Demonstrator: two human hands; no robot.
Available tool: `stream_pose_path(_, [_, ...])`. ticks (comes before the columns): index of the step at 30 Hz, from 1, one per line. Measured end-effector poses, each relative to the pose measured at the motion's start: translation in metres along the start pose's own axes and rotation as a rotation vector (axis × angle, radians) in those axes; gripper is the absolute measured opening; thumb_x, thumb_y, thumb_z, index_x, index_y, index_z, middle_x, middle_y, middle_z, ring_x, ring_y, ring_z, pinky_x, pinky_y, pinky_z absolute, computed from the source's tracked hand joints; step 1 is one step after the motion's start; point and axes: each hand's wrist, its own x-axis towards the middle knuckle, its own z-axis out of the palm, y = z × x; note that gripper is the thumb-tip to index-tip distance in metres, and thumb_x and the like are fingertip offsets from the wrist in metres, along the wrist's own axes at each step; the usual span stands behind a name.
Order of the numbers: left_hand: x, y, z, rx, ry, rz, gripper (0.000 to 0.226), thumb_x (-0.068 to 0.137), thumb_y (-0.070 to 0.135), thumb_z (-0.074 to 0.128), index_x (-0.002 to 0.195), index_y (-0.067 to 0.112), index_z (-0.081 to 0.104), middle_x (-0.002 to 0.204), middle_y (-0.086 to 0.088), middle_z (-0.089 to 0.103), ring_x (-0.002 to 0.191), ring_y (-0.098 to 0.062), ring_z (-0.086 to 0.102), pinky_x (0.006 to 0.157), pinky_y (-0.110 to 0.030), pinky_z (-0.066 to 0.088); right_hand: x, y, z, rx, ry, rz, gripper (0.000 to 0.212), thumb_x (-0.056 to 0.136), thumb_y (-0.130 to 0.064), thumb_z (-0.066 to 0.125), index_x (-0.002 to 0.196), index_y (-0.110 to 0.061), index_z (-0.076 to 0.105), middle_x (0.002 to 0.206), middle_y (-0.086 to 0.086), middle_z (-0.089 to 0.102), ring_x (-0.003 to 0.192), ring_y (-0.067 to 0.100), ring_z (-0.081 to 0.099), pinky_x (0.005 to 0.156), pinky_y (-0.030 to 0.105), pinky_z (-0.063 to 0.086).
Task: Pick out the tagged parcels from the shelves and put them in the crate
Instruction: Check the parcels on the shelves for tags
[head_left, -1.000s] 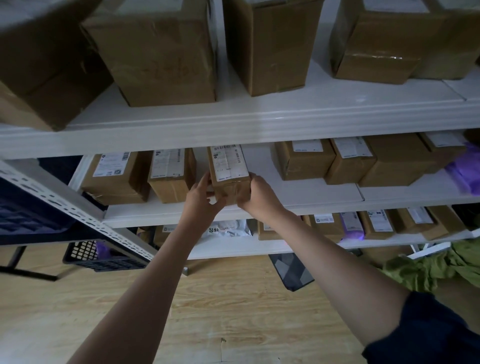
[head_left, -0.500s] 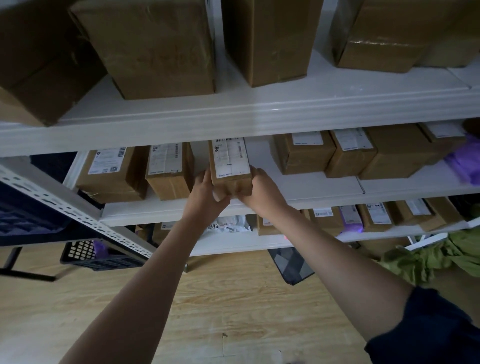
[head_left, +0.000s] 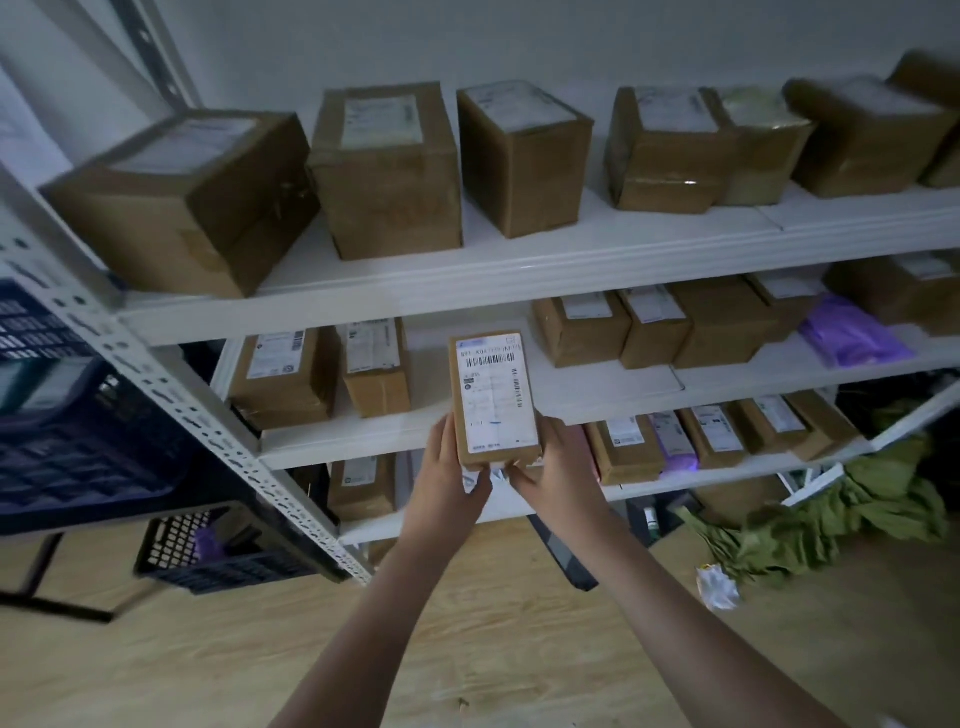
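A small brown parcel (head_left: 494, 399) with a white barcode label facing up is held in front of the middle shelf (head_left: 613, 389), clear of it. My left hand (head_left: 445, 483) grips its left side near the bottom. My right hand (head_left: 558, 475) grips its right bottom corner from below. A dark blue crate (head_left: 78, 441) sits at the left, beyond the slanted white shelf post (head_left: 171, 384).
Large brown boxes (head_left: 387, 171) fill the top shelf. Small labelled parcels and purple bags (head_left: 852, 338) line the middle and lower shelves. A black basket (head_left: 208, 551) stands on the wooden floor at left. Green fabric (head_left: 831, 525) lies on the floor at right.
Both hands have pulled the parcel off the middle shelf toward me and lowered it. The view has tilted upward, showing the top shelf's boxes and the wall.
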Motion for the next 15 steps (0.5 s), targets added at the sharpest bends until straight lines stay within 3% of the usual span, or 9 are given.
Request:
stream_pose_path(4, [-0.026,0.008,-0.015,0.013,-0.009,0.019,0.083,0.089,0.013,0.069,0.157,0.026,0.024,0.15,0.013,0.033,0.128,0.015,0.031,0.098,0.001,0.029,-0.028,-0.02,-0.006,0.015,0.027,-0.011,0.07,0.083,-0.019,0.083,0.145,-0.022,0.05,0.136,-0.006,0.054,0.122,-0.012,0.042,0.096,0.003,0.042])
stream_pose_path(7, [-0.038,0.011,-0.029,0.008,-0.012,0.021,0.082,0.09,0.014,0.068,0.157,0.027,0.023,0.15,0.012,0.032,0.127,0.014,0.031,0.09,0.009,0.026,-0.037,-0.032,-0.006,0.04,0.008,-0.013,0.072,0.084,-0.02,0.082,0.146,-0.025,0.047,0.137,-0.007,0.055,0.126,0.004,0.053,0.1,0.019,0.051])
stream_pose_path(11, [-0.047,0.007,-0.045,0.023,0.005,0.024,0.083,0.09,0.016,0.068,0.157,0.03,0.02,0.152,0.015,0.03,0.127,0.021,0.025,0.093,0.005,0.026,-0.04,-0.045,0.0,0.035,-0.02,-0.018,0.071,0.085,-0.022,0.081,0.147,-0.027,0.045,0.141,-0.006,0.056,0.127,0.009,0.057,0.1,0.032,0.055])
stream_pose_path(15, [-0.052,0.003,-0.056,-0.008,0.023,0.025,0.081,0.091,0.014,0.067,0.157,0.028,0.022,0.151,0.014,0.031,0.133,0.003,0.037,0.103,-0.014,0.037,-0.041,-0.058,0.004,0.03,-0.033,-0.018,0.068,0.086,-0.023,0.079,0.146,-0.026,0.046,0.14,-0.006,0.055,0.126,0.01,0.058,0.1,0.029,0.054])
